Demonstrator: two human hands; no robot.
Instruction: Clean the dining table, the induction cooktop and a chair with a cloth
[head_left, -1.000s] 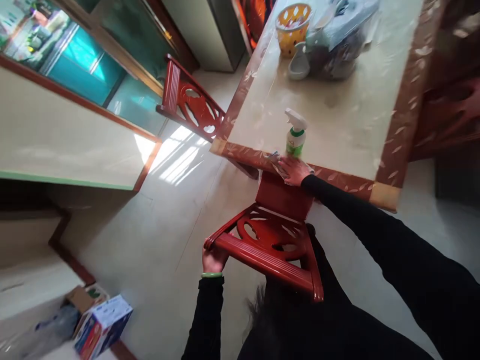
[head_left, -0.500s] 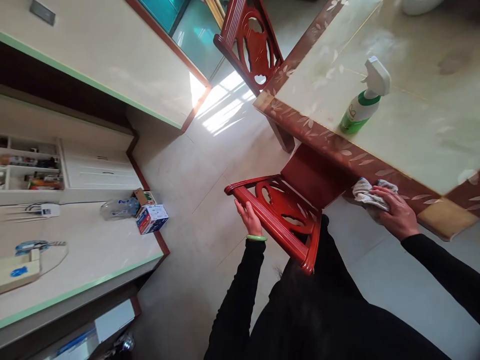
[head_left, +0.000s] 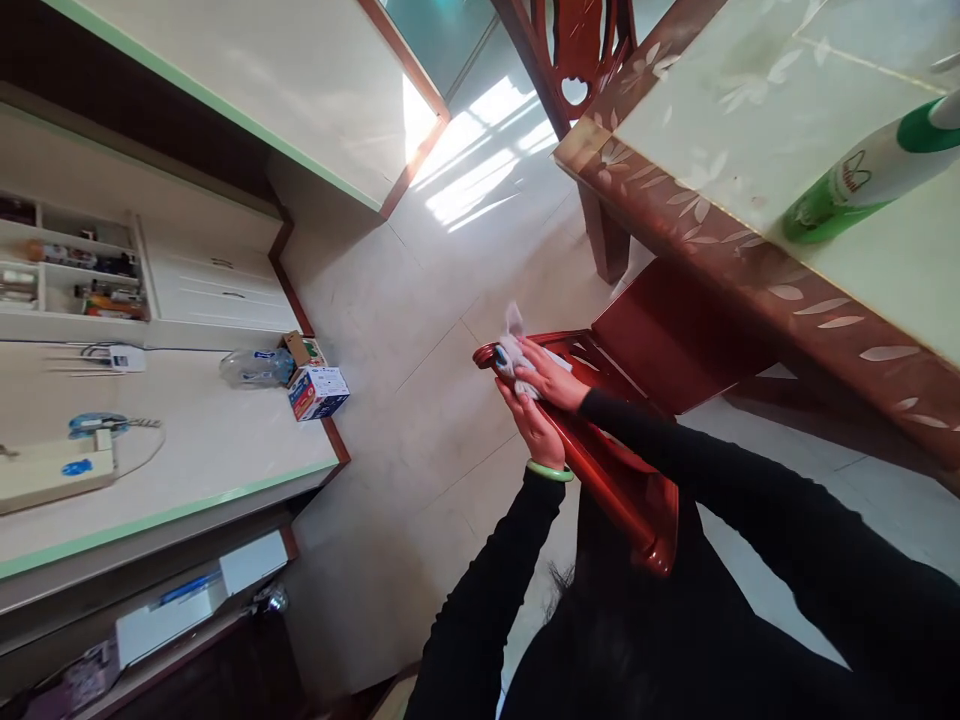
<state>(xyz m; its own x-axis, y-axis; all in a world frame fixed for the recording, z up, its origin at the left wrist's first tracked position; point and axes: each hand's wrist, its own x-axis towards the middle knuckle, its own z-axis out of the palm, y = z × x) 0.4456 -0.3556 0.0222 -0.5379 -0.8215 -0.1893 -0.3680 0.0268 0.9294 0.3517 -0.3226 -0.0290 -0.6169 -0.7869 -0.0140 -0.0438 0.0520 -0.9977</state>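
Note:
A red carved wooden chair point(head_left: 592, 455) stands with its back towards me. My right hand point(head_left: 555, 380) presses a whitish cloth point(head_left: 512, 352) onto the far end of the chair's top rail, its fingers over the bunched fabric. Just below it, my left hand point(head_left: 541, 437), with a green bangle at the wrist, rests along the outer side of the same rail. Its fingers are stretched out and their tips come close to the cloth. On the table at the right lies the view's spray bottle point(head_left: 840, 200), green and white, standing with its top cut off by the frame edge.
The table point(head_left: 697, 210) has a brown leaf-patterned border and overhangs the chair seat point(head_left: 675, 330). A second red chair point(head_left: 577, 60) is at the table's far corner. Left, a counter point(head_left: 225, 440) carries a small box point(head_left: 319, 392) and a clear plastic bottle point(head_left: 255, 368). Tiled floor point(head_left: 450, 420) lies between.
My right hand has brought the cloth from the table's edge leftward onto the chair's top rail. My left hand stays at the rail. The view has shifted, and the spray bottle appears farther right.

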